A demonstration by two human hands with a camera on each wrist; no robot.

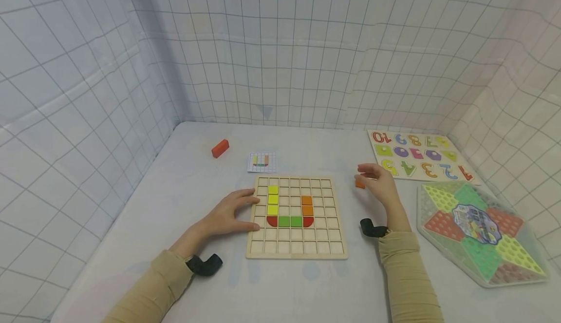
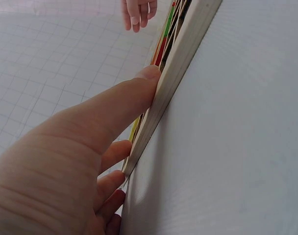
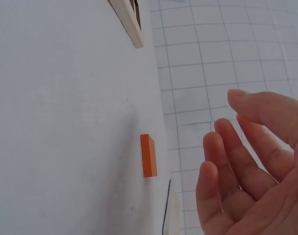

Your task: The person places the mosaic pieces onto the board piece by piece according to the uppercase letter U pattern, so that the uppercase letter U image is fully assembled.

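A wooden grid board (image 1: pixel 295 248) lies flat on the table. Set in its squares is a U of tiles: yellow tiles (image 1: pixel 273 199) on the left, red rounded corners (image 1: pixel 308 221), green tiles (image 1: pixel 284 221) below and orange tiles (image 1: pixel 307 205) on the right. My left hand (image 1: pixel 225 214) touches the board's left edge with thumb and fingertips, not curled round it. Over an orange block (image 3: pixel 148 155) on the table hovers my right hand (image 1: pixel 378 182), fingers loosely bent. In the right wrist view a gap shows between those fingers and the block.
A small pattern card (image 1: pixel 262 168) lies behind the board, and a red block (image 1: pixel 220 148) stands to its left. At the right are a number puzzle board (image 1: pixel 414 153) and a hexagonal checkers board (image 1: pixel 475 223). Gridded cloth walls (image 1: pixel 271 45) surround the table.
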